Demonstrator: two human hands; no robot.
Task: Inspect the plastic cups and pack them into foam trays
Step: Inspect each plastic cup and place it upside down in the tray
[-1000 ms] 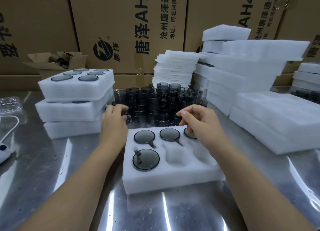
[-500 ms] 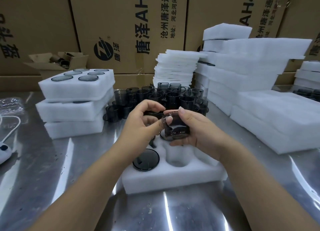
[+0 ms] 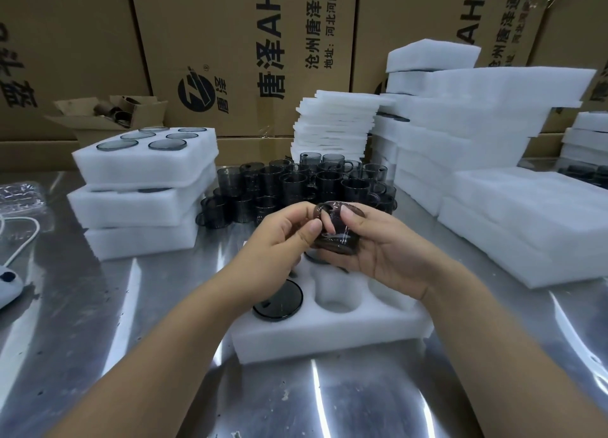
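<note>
A smoky grey plastic cup (image 3: 339,237) is held above the white foam tray (image 3: 329,332) in front of me. My right hand (image 3: 378,250) cradles the cup from below with its thumb on the rim. My left hand (image 3: 279,240) pinches the cup's rim and handle from the left. One cup (image 3: 278,300) sits upside down in the tray's near-left pocket; the hands hide the far row. Two near pockets show as bare holes. Behind the hands stands a cluster of loose cups (image 3: 296,184).
Three filled foam trays (image 3: 141,187) are stacked at the left. Stacks of foam sheets (image 3: 335,122) and trays (image 3: 493,135) rise at the back and right. Cardboard boxes (image 3: 246,43) wall the back. A white cable (image 3: 23,240) lies on the steel table (image 3: 98,339).
Both hands reached to the cup cluster, lifted one cup over the tray, and now turn it between them, raised slightly from half a second ago.
</note>
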